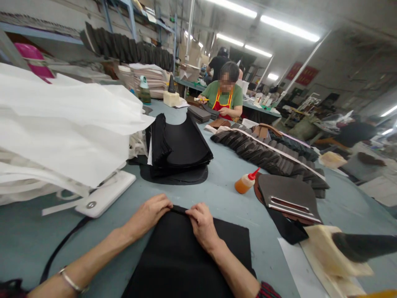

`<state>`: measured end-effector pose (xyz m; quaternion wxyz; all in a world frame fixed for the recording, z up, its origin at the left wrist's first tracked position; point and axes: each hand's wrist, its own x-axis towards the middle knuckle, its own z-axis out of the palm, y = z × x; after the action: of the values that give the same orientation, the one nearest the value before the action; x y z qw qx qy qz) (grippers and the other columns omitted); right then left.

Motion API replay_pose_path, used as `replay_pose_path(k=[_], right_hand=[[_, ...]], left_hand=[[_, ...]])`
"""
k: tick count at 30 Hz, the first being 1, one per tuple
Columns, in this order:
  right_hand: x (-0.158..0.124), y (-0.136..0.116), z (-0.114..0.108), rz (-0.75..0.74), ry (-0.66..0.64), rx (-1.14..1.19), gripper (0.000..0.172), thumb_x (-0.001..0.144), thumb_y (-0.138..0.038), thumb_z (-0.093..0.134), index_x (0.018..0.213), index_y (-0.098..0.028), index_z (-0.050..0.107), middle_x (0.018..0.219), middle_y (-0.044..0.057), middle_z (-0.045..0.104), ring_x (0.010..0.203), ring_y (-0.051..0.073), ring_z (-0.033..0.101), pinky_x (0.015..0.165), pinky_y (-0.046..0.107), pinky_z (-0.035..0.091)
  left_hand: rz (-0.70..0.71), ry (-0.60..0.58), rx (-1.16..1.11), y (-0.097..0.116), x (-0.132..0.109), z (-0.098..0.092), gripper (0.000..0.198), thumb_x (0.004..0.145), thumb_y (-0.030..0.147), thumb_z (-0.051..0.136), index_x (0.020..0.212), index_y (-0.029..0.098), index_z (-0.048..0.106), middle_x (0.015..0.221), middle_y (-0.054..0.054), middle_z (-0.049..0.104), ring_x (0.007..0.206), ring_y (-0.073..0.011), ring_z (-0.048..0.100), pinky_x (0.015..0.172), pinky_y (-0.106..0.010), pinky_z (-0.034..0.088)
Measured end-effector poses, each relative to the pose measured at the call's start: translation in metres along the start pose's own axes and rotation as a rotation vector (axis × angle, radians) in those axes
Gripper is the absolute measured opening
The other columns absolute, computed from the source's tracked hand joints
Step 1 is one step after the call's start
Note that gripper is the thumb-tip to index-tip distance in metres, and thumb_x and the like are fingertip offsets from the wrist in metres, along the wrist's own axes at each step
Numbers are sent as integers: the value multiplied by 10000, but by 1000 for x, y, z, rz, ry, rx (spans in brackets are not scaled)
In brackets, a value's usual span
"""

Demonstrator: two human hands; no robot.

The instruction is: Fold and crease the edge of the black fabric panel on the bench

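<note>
A black piece of material lies flat on the blue-grey table in front of me. My left hand presses its far edge with the fingers curled down over it. Right beside it, my right hand grips the same edge, fingers folded over the rim. The two hands almost touch at the middle of that edge.
A stack of black curved pieces sits beyond my hands. An orange glue bottle lies beside dark flaps. White sheets pile up at the left. A row of overlapped dark pieces runs to the right. Another person works across the table.
</note>
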<state>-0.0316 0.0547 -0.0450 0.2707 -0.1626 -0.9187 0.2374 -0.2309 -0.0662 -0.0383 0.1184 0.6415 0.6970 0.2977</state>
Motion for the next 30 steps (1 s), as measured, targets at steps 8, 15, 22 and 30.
replay_pose_path(k=[8,15,22,30], right_hand=[[-5,7,-2,-26,13,13,280,941,-101,421,992,-188,683,836,66,568,808,181,492,713,323,425],[-2,1,-8,-35,-146,-188,338,925,-90,428,1127,-242,651,881,71,527,823,195,458,696,330,395],[12,-15,-6,-159,-318,-471,536,885,-134,483,1390,-309,436,937,98,520,835,248,443,669,377,394],[-79,52,-81,-27,-17,-197,342,939,-92,413,1141,-251,638,870,53,553,795,174,498,676,309,431]], left_hand=[[323,60,378,-17,-10,0,247,915,144,456,1103,194,610,943,-45,639,863,-136,574,785,-285,489],[400,66,464,-16,-15,-1,292,908,121,449,1146,176,609,971,-65,657,891,-153,586,810,-309,506],[104,30,673,27,-25,3,359,890,117,412,1176,161,624,1142,-119,666,1048,-239,603,904,-409,495],[23,-31,891,55,-37,45,546,815,-7,312,1313,58,526,1348,-187,571,1246,-274,540,1066,-450,433]])
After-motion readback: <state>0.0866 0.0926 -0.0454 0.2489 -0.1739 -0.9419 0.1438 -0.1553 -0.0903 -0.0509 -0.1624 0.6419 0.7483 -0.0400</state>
